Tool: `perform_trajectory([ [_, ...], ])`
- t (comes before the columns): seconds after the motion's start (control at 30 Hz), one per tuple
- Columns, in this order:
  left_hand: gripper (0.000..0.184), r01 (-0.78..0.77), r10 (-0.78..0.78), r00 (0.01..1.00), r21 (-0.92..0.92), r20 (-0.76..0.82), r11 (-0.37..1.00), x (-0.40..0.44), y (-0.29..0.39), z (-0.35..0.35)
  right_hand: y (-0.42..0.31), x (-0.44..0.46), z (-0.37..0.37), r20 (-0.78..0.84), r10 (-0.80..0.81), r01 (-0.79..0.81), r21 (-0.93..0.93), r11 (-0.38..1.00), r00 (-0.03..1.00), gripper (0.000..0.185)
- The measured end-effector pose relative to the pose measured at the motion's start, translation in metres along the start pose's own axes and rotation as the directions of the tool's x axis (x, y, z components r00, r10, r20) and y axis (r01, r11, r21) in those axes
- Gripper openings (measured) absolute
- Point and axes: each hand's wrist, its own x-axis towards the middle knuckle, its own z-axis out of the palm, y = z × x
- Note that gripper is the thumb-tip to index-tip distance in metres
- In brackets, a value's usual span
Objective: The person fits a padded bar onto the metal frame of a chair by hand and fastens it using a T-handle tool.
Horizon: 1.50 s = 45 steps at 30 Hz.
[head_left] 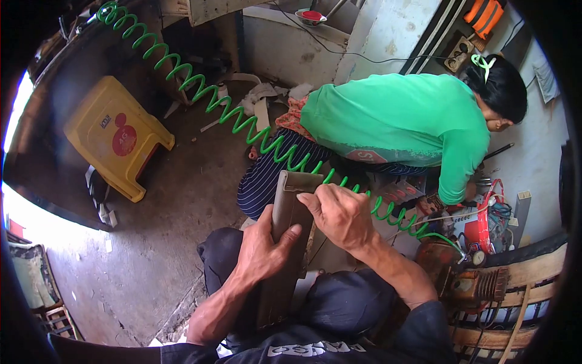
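Panel point(284, 282), long and narrow, one; held aslant between the person's dark-trousered legs point(348, 303), upper end away from the body, lower end toward it. Finish: dull grey-brown, with a paler strip across the top end and what looks like a folded lip there. Sides straight; material uncertain, possibly a covered board.

Left hand point(265, 247): fingers wrapped about the left side, thumb laid over the face; grasping the panel. Right hand point(342, 218): fingers curled in, thumb at the upper right edge; whether they pinch that edge or hold some small item cannot be told.

Step in hand, as judged: handwork at the top end, left hand steadying. Next move would call for a firm left hold and careful right-hand pressure along the lip.
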Motion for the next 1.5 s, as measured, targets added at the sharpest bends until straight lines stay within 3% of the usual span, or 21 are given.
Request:
perform_trajectory([
  [0.1,0.043,-0.01,0.01,1.0,0.003,-0.019,1.0,0.0,-0.004,-0.003,0.006,-0.001,-0.001,-0.072,0.042,-0.037,0.078,0.996,0.997,0.021],
  [0.23,0.046,-0.003,0.001,0.998,-0.03,-0.057,1.0,-0.001,0.001,-0.007,-0.004,-0.002,-0.003,-0.016,0.01,-0.006,0.254,0.967,1.0,0.024],
  [0.27,0.046,0.0,-0.002,0.999,-0.036,-0.053,0.999,0.0,0.0,-0.007,-0.002,-0.004,0.001,-0.01,0.013,-0.01,0.25,0.968,1.0,0.024],
  [0.33,0.05,-0.033,0.032,0.999,-0.1,-0.007,0.994,0.002,-0.002,-0.009,0.002,-0.005,0.008,-0.097,-0.113,0.129,0.182,0.975,0.989,0.022],
  [0.4,0.05,-0.038,0.043,0.999,-0.157,0.028,0.987,0.004,-0.003,-0.012,-0.001,-0.005,0.006,-0.067,-0.122,0.13,0.134,0.982,0.99,0.02],
  [0.47,0.051,-0.034,0.048,0.997,-0.211,0.062,0.977,0.002,-0.005,-0.012,-0.007,-0.003,0.0,0.075,-0.059,0.05,0.121,0.991,0.995,0.018],
  [0.6,0.048,-0.021,0.029,0.999,-0.2,0.034,0.98,0.0,-0.008,-0.01,-0.007,-0.003,0.006,0.112,-0.028,0.016,0.103,0.995,0.993,0.018],
  [0.67,0.046,0.01,-0.006,1.0,-0.231,0.015,0.973,0.0,-0.007,-0.011,-0.01,0.005,0.006,-0.077,-0.06,0.073,0.181,0.981,0.995,0.023],
  [0.7,0.045,0.007,-0.004,1.0,-0.218,0.014,0.976,0.001,-0.008,-0.011,-0.01,0.005,0.006,-0.076,-0.062,0.075,0.18,0.981,0.995,0.023],
  [0.77,0.044,0.005,-0.001,1.0,-0.205,0.02,0.979,0.002,-0.009,-0.012,-0.008,0.002,0.007,0.012,-0.075,0.073,0.083,0.994,0.997,0.021],
  [0.87,0.042,0.006,0.0,0.999,-0.156,0.037,0.988,0.003,-0.008,-0.012,-0.007,-0.004,0.006,0.128,-0.019,0.009,0.08,0.997,0.992,0.018],
  [0.9,0.042,-0.026,0.029,0.999,-0.157,0.015,0.987,0.002,-0.007,-0.012,-0.008,-0.003,0.006,0.124,-0.019,0.009,0.08,0.997,0.992,0.018],
  [0.97,0.042,-0.065,0.065,0.998,-0.156,-0.002,0.986,0.002,-0.007,-0.011,-0.012,0.002,0.009,-0.089,0.007,0.014,0.242,0.97,0.996,0.018],
  [1.07,0.04,-0.017,0.017,1.0,-0.24,0.0,0.971,0.001,-0.01,-0.007,-0.01,-0.001,0.013,-0.091,-0.068,0.079,0.122,0.989,0.994,0.017],
  [1.2,0.042,0.078,-0.086,0.996,-0.365,-0.004,0.928,0.002,-0.013,-0.005,-0.011,-0.002,0.011,-0.01,0.019,-0.019,0.051,0.999,1.0,0.016],
  [1.27,0.04,0.066,-0.078,0.997,-0.387,-0.014,0.92,0.001,-0.004,-0.009,-0.015,0.005,0.009,-0.147,0.019,-0.004,0.1,0.995,0.989,0.018],
  [1.37,0.04,0.085,-0.088,0.996,-0.361,0.009,0.929,0.0,-0.005,-0.01,-0.01,0.002,0.014,-0.079,-0.059,0.064,0.055,0.996,0.995,0.022],
  [1.47,0.04,0.114,-0.116,0.993,-0.391,0.019,0.913,-0.001,0.001,-0.008,-0.011,-0.002,0.008,-0.012,-0.034,0.034,0.033,0.999,0.999,0.022],
  [1.5,0.04,0.078,-0.091,0.996,-0.412,-0.011,0.908,-0.001,-0.002,-0.007,-0.013,0.004,0.006,-0.129,-0.027,0.037,0.071,0.997,0.991,0.024],
])
